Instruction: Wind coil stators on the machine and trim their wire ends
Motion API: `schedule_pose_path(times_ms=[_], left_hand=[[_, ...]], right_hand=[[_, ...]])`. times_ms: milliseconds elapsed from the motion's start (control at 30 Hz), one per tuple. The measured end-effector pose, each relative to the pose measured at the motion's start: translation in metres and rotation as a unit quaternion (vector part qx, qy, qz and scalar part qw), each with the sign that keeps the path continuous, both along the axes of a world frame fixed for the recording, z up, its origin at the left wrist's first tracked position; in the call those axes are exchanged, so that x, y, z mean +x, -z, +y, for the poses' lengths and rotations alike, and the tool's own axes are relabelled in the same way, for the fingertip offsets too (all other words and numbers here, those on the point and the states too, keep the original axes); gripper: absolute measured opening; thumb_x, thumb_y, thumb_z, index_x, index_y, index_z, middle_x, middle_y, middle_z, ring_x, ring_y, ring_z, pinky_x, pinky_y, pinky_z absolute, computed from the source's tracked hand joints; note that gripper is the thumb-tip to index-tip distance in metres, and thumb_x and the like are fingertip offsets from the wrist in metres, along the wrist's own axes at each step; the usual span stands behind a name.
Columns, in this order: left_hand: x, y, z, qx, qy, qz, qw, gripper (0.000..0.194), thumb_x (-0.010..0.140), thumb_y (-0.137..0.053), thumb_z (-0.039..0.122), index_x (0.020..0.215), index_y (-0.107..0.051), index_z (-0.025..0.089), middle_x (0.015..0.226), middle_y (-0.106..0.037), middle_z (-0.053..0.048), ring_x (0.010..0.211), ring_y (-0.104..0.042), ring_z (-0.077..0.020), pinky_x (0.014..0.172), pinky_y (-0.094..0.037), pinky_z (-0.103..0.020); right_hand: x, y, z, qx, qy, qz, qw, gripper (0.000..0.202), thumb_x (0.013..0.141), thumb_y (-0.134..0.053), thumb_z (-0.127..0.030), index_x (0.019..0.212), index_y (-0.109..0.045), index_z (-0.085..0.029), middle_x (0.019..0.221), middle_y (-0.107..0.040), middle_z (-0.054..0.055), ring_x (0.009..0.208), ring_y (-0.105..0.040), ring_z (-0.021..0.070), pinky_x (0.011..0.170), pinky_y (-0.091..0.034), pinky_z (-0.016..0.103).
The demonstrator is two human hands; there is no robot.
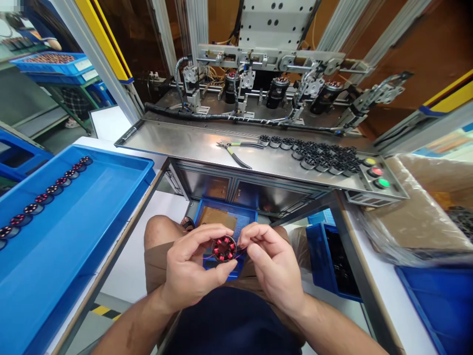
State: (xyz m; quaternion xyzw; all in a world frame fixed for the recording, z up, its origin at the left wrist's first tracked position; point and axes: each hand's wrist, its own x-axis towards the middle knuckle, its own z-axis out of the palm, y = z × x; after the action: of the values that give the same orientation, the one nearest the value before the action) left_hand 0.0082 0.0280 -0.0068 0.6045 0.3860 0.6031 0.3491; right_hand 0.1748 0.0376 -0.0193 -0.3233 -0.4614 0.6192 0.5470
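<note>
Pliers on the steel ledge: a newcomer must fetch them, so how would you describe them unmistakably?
Find the long steel ledge along the front of the machine. Just left of the cluster of round black-topped parts lie the pliers, jaws pointing left, handles spread. Those long black handles with yellow-green sections set them apart from the squat parts.

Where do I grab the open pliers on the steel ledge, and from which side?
Best taken by the handles, close behind the pivot, reaching down from above and the right. The pliers lie flat with jaws pointing left, and the far handle and near handle splay widely rightward, so a grip near their tips would probably span too much.
</note>
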Motion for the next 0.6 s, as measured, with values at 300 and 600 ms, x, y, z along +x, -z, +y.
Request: schedule_pose_path(times_ms=[300,600], left_hand=[[-0.001,-0.003,0.002,0.007,-0.013,0.022,1.0,0.051,0.065,-0.081,0.002,0.111,-0.072,0.024,0.102,-0.076,-0.003,0.096,-0.071,-0.0161,0.094,-0.056,-0.025],[-0.001,0.004,0.004,0.044,0.018,0.026,0.999,0.06,0.064,-0.08,-0.001,0.118,-0.069,0.023,0.108,-0.076,-0.005,0.096,-0.071,-0.0187,0.088,-0.059,-0.028]], right_hand=[[-0.004,0.005,-0.001,0.0,-0.039,0.034,0.999,0.002,0.09,-0.069,-0.023,0.089,-0.07,-0.024,0.082,-0.062,-0.002,0.078,-0.055,0.0101,0.073,-0.045,0.023],[0.0,-0.008,-0.006,0.051,0.035,-0.045,0.997,0.011,0.092,-0.065,-0.019,0.081,-0.066,-0.021,0.075,-0.06,-0.002,0.071,-0.054,0.0106,0.066,-0.044,0.024]])
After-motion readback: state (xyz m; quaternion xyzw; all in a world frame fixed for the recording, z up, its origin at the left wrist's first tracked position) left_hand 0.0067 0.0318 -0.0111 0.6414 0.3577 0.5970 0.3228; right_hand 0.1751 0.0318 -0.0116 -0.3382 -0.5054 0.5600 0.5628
